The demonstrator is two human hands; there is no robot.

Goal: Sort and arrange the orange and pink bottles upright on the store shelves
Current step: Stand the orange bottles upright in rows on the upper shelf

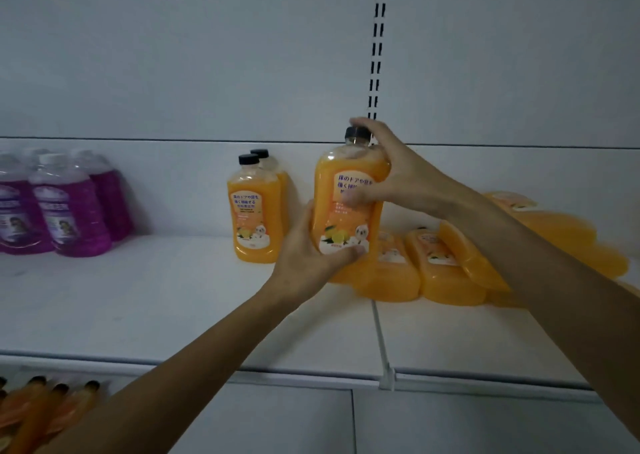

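I hold an orange bottle [346,208] with a black cap upright above the white shelf [156,301]. My left hand [308,253] grips its base from below and the left. My right hand [391,173] grips its shoulder and upper label from the right. Two orange bottles [254,214] stand upright just left of it, one behind the other. Several orange bottles [446,266] lie on their sides in a heap to the right, partly hidden by my right arm. Several pink bottles [65,208] with white caps stand upright at the far left.
The shelf's back panel carries a slotted upright [377,45] behind the held bottle. A divider seam [382,346] runs across the shelf board to its front edge. On the lower shelf at bottom left lie several more orange bottles [45,408] with dark caps.
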